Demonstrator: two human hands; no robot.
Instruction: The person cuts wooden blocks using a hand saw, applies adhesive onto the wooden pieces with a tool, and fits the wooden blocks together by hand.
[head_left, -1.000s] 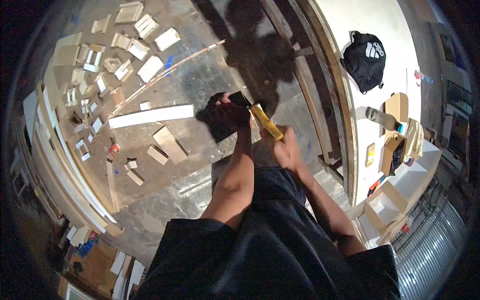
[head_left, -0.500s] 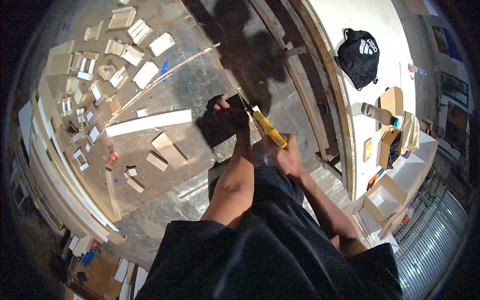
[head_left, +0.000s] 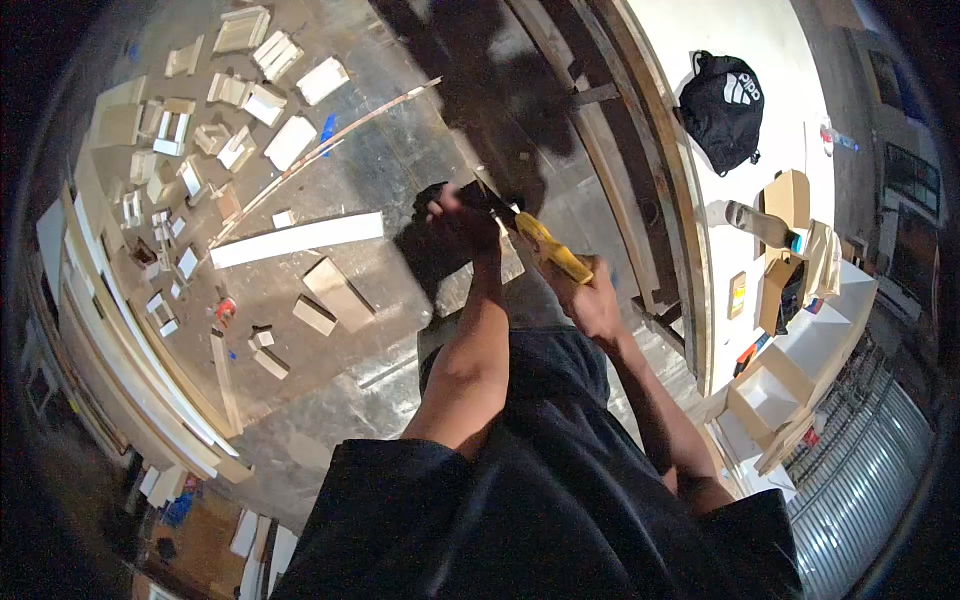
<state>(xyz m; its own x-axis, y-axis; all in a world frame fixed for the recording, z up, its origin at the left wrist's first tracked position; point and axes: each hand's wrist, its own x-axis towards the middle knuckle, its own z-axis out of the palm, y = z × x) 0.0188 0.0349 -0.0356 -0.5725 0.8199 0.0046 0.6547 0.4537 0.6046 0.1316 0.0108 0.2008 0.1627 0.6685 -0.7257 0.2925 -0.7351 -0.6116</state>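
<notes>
My right hand [head_left: 590,300] is wrapped round the yellow handle of a tool [head_left: 550,248], whose dark front end points up and left toward my other hand. Deep shadow covers much of my left hand [head_left: 462,218]; some fingertips show, and what they press on or hold cannot be made out. A pale board piece [head_left: 510,262] shows just below the tool, between my two forearms. The tool's tip lies close beside my left hand.
Many small wooden pieces [head_left: 290,142] lie on the floor at the left, with a long white board [head_left: 298,240]. Long planks [head_left: 150,350] are stacked at the far left. A white table [head_left: 720,220] at the right bears a black bag [head_left: 722,112], a bottle [head_left: 758,224] and boxes.
My right hand and the yellow-handled tool have shifted slightly right and down, away from my left hand. My left hand stays in about the same place.
</notes>
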